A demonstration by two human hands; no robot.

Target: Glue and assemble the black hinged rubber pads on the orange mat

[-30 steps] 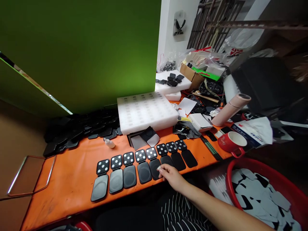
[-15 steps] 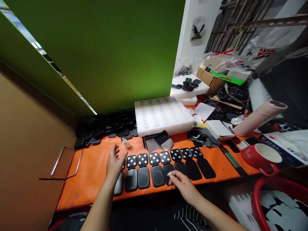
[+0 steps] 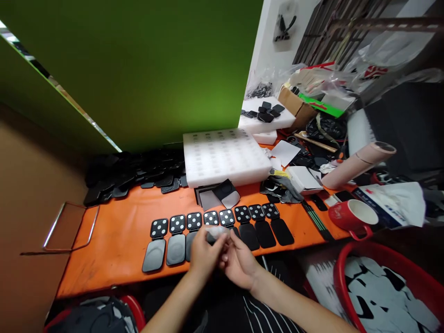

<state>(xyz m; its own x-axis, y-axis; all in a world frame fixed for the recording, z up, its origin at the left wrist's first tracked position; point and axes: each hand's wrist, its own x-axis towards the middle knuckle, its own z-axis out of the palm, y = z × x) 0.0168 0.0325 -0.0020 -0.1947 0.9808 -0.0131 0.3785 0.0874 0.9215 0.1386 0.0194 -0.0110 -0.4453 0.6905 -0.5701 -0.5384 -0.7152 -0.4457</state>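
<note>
My left hand [image 3: 203,249] is closed around a small white dropper bottle [image 3: 215,230], held on its side above the row of black hinged pads. At the bottle's right end, the fingers of my right hand [image 3: 241,263] are closed together; what they pinch is hidden. Below and around the hands, several square pads with white dots [image 3: 177,223] line the orange table, each joined to a larger smooth black pad [image 3: 176,249]. My hands cover some of the middle smooth pads.
Behind the row stand a white foam block [image 3: 225,162] and a pile of black pads [image 3: 128,173]. To the right are a red mug [image 3: 338,215], a pink flask [image 3: 360,164] and green-striped strips [image 3: 317,222]. A red tub [image 3: 342,277] of white pieces sits below the table edge.
My left hand has picked up the dropper bottle from the table and brought it right, to my right hand. The small white piece in my right fingertips is now hidden. The view has shifted.
</note>
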